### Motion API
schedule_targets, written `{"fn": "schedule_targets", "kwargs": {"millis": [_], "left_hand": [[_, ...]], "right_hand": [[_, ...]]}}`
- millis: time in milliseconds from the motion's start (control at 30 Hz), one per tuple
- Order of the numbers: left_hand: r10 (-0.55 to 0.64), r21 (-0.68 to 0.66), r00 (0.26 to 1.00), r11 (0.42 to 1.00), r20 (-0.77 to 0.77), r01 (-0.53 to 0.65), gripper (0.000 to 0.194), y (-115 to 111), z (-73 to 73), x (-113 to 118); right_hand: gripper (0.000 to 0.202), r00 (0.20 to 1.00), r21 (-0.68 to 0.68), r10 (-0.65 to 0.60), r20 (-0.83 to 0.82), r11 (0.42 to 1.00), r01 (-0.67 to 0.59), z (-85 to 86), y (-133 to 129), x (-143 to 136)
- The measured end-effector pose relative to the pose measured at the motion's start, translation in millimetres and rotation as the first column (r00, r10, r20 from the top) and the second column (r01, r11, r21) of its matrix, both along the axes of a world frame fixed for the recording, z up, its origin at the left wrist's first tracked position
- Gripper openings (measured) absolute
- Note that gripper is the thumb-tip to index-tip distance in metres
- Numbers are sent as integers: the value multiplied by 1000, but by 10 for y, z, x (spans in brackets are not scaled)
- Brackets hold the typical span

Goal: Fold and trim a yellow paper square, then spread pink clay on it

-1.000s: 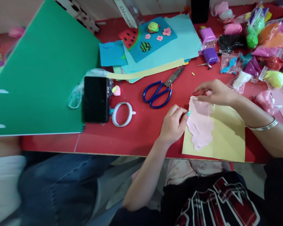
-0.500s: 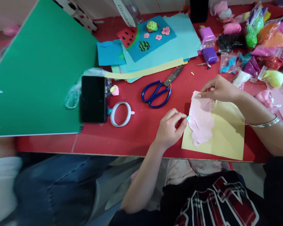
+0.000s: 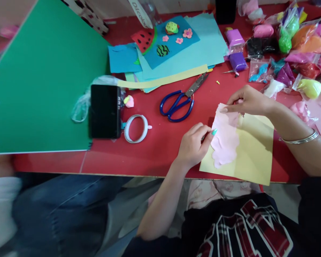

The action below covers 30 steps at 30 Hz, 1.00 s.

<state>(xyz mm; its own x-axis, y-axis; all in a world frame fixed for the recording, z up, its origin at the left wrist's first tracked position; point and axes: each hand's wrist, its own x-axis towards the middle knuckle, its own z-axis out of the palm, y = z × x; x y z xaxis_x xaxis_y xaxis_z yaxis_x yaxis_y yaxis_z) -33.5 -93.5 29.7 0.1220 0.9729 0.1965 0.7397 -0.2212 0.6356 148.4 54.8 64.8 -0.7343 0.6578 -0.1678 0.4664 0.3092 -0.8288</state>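
Observation:
A thin, uneven sheet of pink clay [image 3: 224,146] is spread over the left part of a yellow paper [image 3: 254,153] near the table's front edge. My left hand [image 3: 194,144] pinches the left edge of the clay and paper between thumb and forefinger; a green nail shows on the thumb. At the top edge my right hand [image 3: 247,101] is closed, its thumb on the clay and its other fingers curled behind, partly hidden. A bit of pink shows between those right fingers. Blue-handled scissors [image 3: 180,103] lie open to the left of the paper.
Bagged coloured clay [image 3: 307,43] covers the table's back right. Blue paper [image 3: 186,39] with clay shapes lies at the back. On the left are a roll of white tape [image 3: 136,129], a black device [image 3: 105,111] and a green board [image 3: 56,89]. Another person's leg [image 3: 61,214] is at lower left.
The yellow paper has turned slightly, its lower edge swinging left. My left thumb has moved a little onto the clay's edge. My right hand stays at the top edge.

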Motion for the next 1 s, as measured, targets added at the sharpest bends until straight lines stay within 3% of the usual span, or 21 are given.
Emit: {"fn": "schedule_targets", "kwargs": {"millis": [200, 400, 600, 733, 833, 933, 1000], "left_hand": [[45, -10, 993, 999, 109, -45, 23, -33, -12, -46], [135, -122, 949, 987, 286, -104, 25, -47, -47, -118], [231, -217, 881, 964, 413, -151, 27, -46, -28, -107], [200, -206, 892, 971, 405, -124, 25, -3, -39, -47], [244, -163, 860, 968, 448, -190, 23, 15, -55, -44], [261, -141, 837, 965, 481, -220, 20, -33, -43, -89], [243, -110, 864, 970, 440, -217, 22, -109, -26, -118]], "right_hand": [[41, 999, 39, 29, 17, 999, -30, -37, 42, 20], [34, 998, 33, 51, 42, 998, -53, -21, 98, 75], [41, 997, 33, 67, 37, 997, -69, 40, 120, 124], [48, 989, 15, 146, 11, 989, -146, 77, 79, 102], [45, 984, 17, 181, 2, 983, -181, 98, 69, 107], [36, 986, 39, 163, 41, 986, -165, 87, 94, 125], [26, 989, 113, 104, 101, 987, -116, 52, 109, 122]]}}
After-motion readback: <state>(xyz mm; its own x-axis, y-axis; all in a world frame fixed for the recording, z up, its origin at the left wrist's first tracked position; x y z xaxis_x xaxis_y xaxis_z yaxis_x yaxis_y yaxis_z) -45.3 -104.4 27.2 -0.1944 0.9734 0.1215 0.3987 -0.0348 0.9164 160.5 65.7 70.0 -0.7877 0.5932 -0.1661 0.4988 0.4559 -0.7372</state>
